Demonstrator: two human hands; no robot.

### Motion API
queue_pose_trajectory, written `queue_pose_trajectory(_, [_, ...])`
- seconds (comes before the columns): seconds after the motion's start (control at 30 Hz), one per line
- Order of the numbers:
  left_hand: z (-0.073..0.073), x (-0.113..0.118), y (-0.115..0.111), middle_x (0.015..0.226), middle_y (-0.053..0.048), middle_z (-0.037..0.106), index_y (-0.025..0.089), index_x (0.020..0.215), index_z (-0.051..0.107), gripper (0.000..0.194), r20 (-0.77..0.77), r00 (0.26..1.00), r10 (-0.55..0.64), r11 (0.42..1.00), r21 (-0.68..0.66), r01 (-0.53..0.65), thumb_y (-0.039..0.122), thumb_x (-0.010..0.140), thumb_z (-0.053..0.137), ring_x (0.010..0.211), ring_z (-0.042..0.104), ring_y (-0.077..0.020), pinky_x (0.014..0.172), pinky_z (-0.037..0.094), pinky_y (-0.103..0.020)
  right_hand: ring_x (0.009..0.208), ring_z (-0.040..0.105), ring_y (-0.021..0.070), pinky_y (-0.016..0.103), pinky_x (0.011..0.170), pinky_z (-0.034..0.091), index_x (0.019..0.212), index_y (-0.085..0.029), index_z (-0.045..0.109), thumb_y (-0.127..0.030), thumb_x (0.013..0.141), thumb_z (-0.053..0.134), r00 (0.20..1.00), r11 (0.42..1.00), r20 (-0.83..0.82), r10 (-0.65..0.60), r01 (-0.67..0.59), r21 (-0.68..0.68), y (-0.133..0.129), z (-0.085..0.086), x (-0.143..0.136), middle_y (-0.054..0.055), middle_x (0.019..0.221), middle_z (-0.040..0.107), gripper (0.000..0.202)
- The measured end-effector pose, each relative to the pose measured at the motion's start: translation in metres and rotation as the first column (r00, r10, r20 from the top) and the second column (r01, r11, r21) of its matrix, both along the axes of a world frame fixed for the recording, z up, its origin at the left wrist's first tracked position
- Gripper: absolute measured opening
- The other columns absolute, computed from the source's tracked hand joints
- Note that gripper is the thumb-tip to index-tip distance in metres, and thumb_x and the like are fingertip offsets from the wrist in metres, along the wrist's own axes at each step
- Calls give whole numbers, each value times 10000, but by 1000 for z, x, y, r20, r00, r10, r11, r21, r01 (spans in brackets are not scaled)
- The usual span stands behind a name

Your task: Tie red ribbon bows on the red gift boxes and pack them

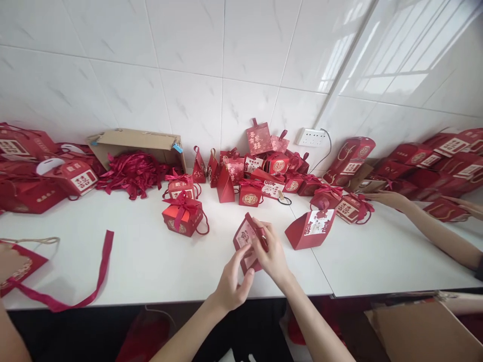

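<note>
Left hand: the left hand (231,284) is raised just over the near edge of the white table (151,261), its fingers (241,257) pinching the lower edge of a small flat red box (246,240)
Right hand: the right hand (272,254) grips the same flat red box from the right side, fingers closed over its upper corner
Flat red box: unfolded, tilted, held by both hands, just right of the ribboned red box (183,216)
Ribboned red box: stands closed on the table with a bow on top
Loose ribbon: a red ribbon (98,271) lies well left of the ribboned red box
Cardboard box: an open cardboard box (138,146) behind it spills red ribbons
Co-worker: another person's hand (388,199) reaches toward boxes far right of the ribboned red box
</note>
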State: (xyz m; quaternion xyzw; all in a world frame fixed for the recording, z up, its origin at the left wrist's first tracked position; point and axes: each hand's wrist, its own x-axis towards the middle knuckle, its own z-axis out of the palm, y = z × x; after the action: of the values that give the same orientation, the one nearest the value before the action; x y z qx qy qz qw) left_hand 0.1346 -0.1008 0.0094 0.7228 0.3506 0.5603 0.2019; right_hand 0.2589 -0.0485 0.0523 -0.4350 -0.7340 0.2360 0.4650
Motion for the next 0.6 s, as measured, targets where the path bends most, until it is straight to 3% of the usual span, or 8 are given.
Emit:
queue_pose_trajectory(0.1, [13, -9, 11, 1096, -110, 585, 188, 1167, 465, 336, -26, 995, 92, 987, 133, -88, 103, 842, 444, 1068, 571, -209, 889, 507, -379, 888, 649, 205, 319, 771, 523, 993, -184, 583, -313, 847, 487, 994, 994, -109, -12, 0, -108, 9, 5, 11, 78, 935, 648, 217])
queue_pose_trajectory(0.2, [40, -17, 35, 1130, -116, 562, 182, 1120, 484, 302, -78, 962, 261, 949, 203, -241, 160, 822, 531, 1120, 529, -231, 937, 466, -418, 745, 659, 191, 282, 656, 514, 829, -190, 548, -355, 799, 566, 984, 979, -177, 7, -42, -197, 14, 6, 18, 38, 808, 664, 168])
queue_pose_trajectory(0.27, [60, -19, 52, 1127, -98, 591, 195, 1120, 484, 332, -220, 950, 222, 974, 95, -206, 245, 808, 587, 1098, 546, -233, 933, 461, -420, 686, 650, 184, 269, 602, 498, 798, -191, 535, -370, 789, 573, 982, 971, -187, 39, -82, -226, 16, 7, 20, 20, 749, 654, 183])
queue_pose_trajectory(0.37, [79, -19, 73, 1004, -35, 661, 220, 1048, 497, 313, -365, 931, 17, 982, -169, -85, 316, 780, 630, 965, 616, -210, 831, 502, -364, 716, 659, 193, 272, 606, 501, 828, -193, 547, -372, 791, 568, 973, 957, -212, 90, -143, -252, 19, 6, 21, 20, 769, 661, 184])
queue_pose_trajectory(0.47, [80, -17, 84, 886, 4, 657, 216, 927, 493, 201, -314, 946, -77, 957, -289, -18, 309, 791, 610, 801, 643, -158, 702, 508, -275, 771, 666, 202, 288, 653, 514, 852, -199, 555, -362, 786, 579, 967, 951, -240, 87, -152, -268, 20, 4, 21, 26, 816, 677, 177])
queue_pose_trajectory(0.6, [68, -15, 84, 780, 19, 611, 200, 808, 502, 86, -223, 975, 14, 985, -164, -52, 273, 846, 525, 701, 603, -111, 666, 475, -227, 766, 656, 182, 279, 669, 509, 873, -203, 563, -337, 793, 573, 976, 973, -216, 35, -83, -214, 20, -1, 18, 28, 841, 674, 156])
